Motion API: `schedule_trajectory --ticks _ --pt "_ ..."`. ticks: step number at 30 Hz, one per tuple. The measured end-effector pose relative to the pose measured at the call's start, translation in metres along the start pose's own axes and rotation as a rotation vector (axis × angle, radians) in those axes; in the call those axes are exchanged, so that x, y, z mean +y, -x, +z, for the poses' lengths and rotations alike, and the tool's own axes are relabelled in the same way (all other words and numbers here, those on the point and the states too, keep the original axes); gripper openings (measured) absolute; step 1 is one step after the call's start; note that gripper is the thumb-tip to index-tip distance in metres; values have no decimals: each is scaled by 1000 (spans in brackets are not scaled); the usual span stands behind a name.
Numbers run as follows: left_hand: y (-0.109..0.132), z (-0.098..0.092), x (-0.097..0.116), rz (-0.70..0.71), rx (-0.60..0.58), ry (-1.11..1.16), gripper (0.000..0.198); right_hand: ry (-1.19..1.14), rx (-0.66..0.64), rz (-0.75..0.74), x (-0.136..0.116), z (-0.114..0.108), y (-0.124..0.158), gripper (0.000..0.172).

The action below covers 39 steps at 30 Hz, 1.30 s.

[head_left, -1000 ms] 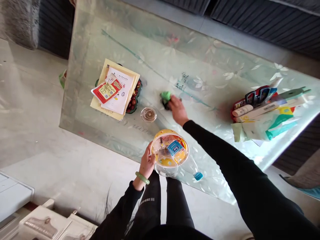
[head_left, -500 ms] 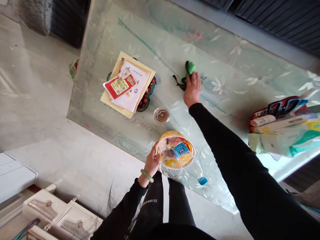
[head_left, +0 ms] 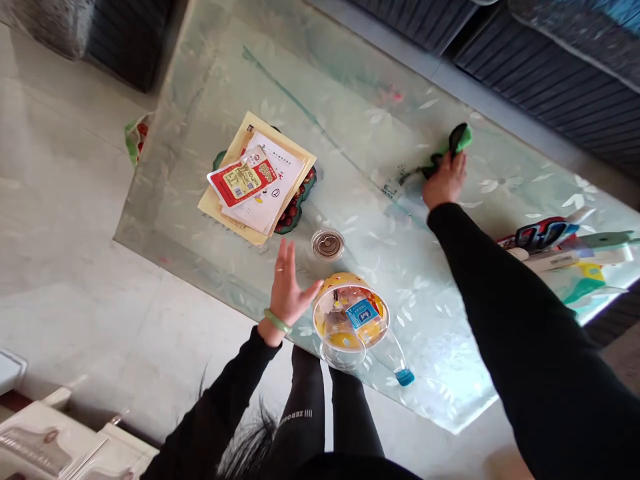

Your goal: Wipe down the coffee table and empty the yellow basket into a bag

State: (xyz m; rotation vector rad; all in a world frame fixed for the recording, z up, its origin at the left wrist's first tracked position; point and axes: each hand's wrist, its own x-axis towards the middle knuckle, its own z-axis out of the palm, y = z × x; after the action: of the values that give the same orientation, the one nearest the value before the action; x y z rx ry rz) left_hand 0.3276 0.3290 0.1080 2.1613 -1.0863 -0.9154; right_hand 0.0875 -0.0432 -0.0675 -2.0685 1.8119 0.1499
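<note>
The right hand (head_left: 444, 181) was pressed down on the glass top of the counter (head_left: 350, 87), with its fingers curled over a green cloth (head_left: 457, 141). The cloth lay bunched up just past the fingertips, on the side away from the body. Its long side ran up and to the right. Dark specks (head_left: 393, 185) sat on the glass near the cloth's other end.

The left hand (head_left: 286, 293) was open, with its fingers spread wide, and it held nothing. It was just beside a clear plastic bowl (head_left: 350, 320) with a blue packet (head_left: 361, 313) inside, but I could not tell if the thumb touched the rim. The left hand was much nearer the bowl than the right hand was. A plastic bottle (head_left: 385, 353) with a blue cap lay under the bowl, and its long side pointed down and to the right.

A small round dish (head_left: 328, 244) sat near the left fingertips. Past it, papers (head_left: 270, 180) lay on a plate of red dates (head_left: 299, 217).
</note>
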Motion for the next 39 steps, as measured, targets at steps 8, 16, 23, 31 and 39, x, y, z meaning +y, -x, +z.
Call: schedule_trajectory --ticks 8,16,23,31,39 --pt "-69 22 26 166 -140 -113 105 -212 -197 -686 -73 44 111 53" --pt "-66 33 24 160 -135 -51 88 -72 10 -278 -47 26 5 66" --pt "-59 22 25 130 -88 -45 78 -201 -126 -549 -150 67 65 58" --pt "-28 -28 13 70 -27 -95 80 -151 -487 -1091 -108 24 76 48" --pt "-3 -50 4 -20 78 -79 77 -209 -162 -589 -175 67 81 60"
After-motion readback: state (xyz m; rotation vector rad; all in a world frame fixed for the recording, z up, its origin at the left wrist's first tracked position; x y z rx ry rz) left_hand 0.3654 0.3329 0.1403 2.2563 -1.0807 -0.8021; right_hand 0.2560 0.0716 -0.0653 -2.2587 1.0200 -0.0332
